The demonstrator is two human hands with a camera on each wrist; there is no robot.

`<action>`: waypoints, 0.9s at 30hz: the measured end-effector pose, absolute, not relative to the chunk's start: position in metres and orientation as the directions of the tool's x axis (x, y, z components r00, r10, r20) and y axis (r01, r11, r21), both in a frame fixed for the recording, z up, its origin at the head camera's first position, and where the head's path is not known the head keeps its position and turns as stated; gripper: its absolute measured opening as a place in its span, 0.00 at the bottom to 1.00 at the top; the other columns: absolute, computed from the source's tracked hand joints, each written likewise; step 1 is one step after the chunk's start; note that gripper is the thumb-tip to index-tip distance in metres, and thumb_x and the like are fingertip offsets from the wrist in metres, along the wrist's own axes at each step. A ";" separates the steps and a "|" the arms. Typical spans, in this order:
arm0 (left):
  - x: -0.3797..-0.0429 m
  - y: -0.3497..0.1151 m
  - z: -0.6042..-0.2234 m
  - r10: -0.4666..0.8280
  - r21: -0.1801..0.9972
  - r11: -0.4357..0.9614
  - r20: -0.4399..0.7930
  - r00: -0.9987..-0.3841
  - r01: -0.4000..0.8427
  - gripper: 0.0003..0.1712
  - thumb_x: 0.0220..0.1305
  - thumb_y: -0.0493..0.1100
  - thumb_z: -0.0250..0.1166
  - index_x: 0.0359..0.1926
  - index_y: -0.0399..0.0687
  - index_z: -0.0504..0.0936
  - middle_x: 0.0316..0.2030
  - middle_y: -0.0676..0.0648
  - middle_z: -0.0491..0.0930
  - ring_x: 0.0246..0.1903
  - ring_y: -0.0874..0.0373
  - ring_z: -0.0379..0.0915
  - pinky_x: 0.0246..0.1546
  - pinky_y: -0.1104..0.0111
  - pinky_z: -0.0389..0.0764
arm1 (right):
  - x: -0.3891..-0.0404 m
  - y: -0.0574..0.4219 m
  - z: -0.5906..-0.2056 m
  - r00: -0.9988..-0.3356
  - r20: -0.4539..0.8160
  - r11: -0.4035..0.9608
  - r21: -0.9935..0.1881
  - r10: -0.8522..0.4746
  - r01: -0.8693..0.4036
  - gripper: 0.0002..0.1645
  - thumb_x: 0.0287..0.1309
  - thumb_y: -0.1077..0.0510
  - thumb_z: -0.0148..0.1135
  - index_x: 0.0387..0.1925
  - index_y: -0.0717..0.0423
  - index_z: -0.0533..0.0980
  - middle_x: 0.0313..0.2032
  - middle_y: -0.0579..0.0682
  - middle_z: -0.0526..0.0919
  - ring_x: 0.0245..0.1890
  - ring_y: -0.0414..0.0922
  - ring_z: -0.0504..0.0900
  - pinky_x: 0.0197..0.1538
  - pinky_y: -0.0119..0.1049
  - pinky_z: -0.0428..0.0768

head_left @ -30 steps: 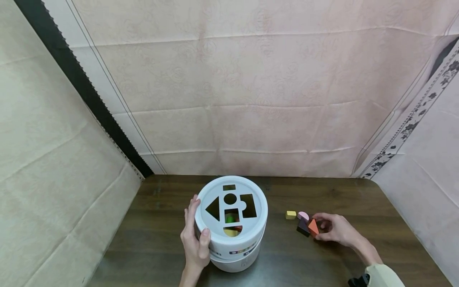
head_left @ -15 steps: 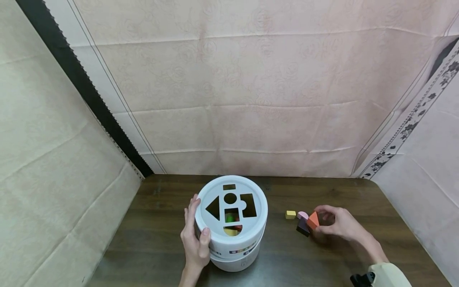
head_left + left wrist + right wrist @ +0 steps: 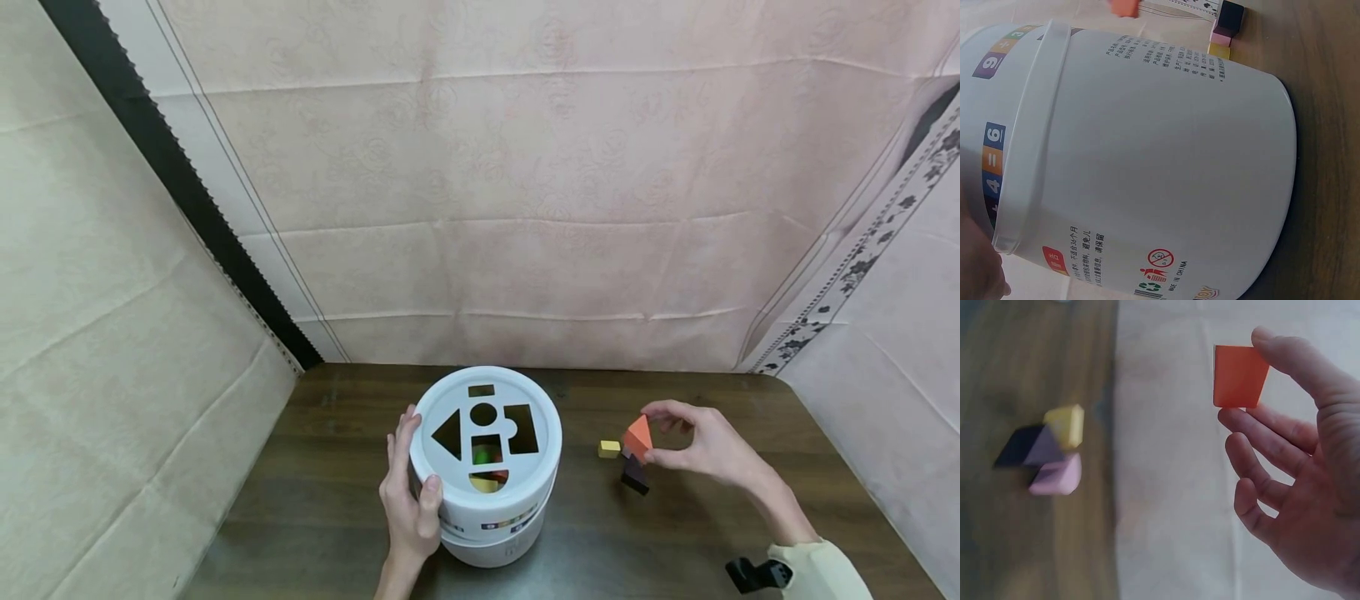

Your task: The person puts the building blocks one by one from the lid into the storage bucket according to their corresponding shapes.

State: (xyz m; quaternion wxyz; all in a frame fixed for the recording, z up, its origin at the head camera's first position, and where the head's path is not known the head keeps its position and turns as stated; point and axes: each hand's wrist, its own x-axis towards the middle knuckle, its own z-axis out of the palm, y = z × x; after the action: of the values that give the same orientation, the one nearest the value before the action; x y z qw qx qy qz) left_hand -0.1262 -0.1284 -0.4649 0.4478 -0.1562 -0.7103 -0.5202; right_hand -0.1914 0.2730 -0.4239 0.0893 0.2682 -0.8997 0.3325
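A white shape-sorter bucket [image 3: 495,529] stands upright on the table, its lid [image 3: 442,383] cut with several shaped holes. Against the bucket's left side rests my left hand [image 3: 408,492], fingers extended along the wall and thumb on the front; in the left wrist view only a bit of it shows beside the rim. My right hand [image 3: 697,442] pinches an orange triangular block [image 3: 1238,376] between thumb and fingertips, raised above the table. Below it lie a black block [image 3: 634,475], a yellow block [image 3: 609,449] and a pink rounded block [image 3: 1059,476], the pink one mostly hidden in the head view.
Through the lid's holes, green, red and yellow pieces show inside the bucket. The brown wooden table [image 3: 337,467] meets pale cloth [image 3: 540,208] hung at the back and on both sides. A black device [image 3: 757,575] sits on the right wrist.
My right hand has lifted the orange triangular block off the table and moved it up and slightly left, over the other blocks. The left hand and the bucket have stayed in place.
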 end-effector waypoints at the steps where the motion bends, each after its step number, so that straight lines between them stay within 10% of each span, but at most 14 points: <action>1: -0.126 -0.128 -0.465 -0.245 0.598 0.411 0.799 -0.549 0.688 0.35 0.61 0.48 0.55 0.67 0.34 0.72 0.64 0.36 0.72 0.67 0.37 0.63 0.57 0.26 0.48 | -0.191 0.270 -0.420 -0.830 0.359 0.628 -0.543 -0.427 -0.558 0.30 0.43 0.52 0.82 0.49 0.52 0.81 0.39 0.38 0.84 0.36 0.39 0.79 0.38 0.35 0.75; 14: -0.127 -0.129 -0.466 -0.242 0.590 0.416 0.806 -0.541 0.693 0.35 0.62 0.49 0.55 0.67 0.34 0.72 0.64 0.35 0.72 0.67 0.38 0.63 0.58 0.27 0.49 | -0.178 0.220 -0.360 -0.738 0.484 0.531 -0.513 -0.470 -0.674 0.32 0.38 0.55 0.84 0.49 0.51 0.81 0.41 0.37 0.84 0.39 0.36 0.79 0.45 0.29 0.74; 27: -0.128 -0.128 -0.467 -0.250 0.577 0.405 0.816 -0.522 0.709 0.35 0.61 0.48 0.55 0.66 0.32 0.72 0.63 0.34 0.73 0.66 0.38 0.64 0.59 0.29 0.48 | -0.182 0.168 -0.340 -0.733 0.442 0.496 -0.543 -0.517 -0.677 0.32 0.40 0.48 0.83 0.50 0.48 0.82 0.44 0.36 0.83 0.45 0.38 0.77 0.47 0.45 0.75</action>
State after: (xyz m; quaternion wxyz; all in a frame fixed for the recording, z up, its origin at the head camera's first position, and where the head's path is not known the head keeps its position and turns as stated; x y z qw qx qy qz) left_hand -0.1279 -0.1278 -0.4666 0.4608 -0.1639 -0.7002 -0.5201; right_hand -0.1816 0.1677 -0.3402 0.1107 0.3480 -0.8578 0.3617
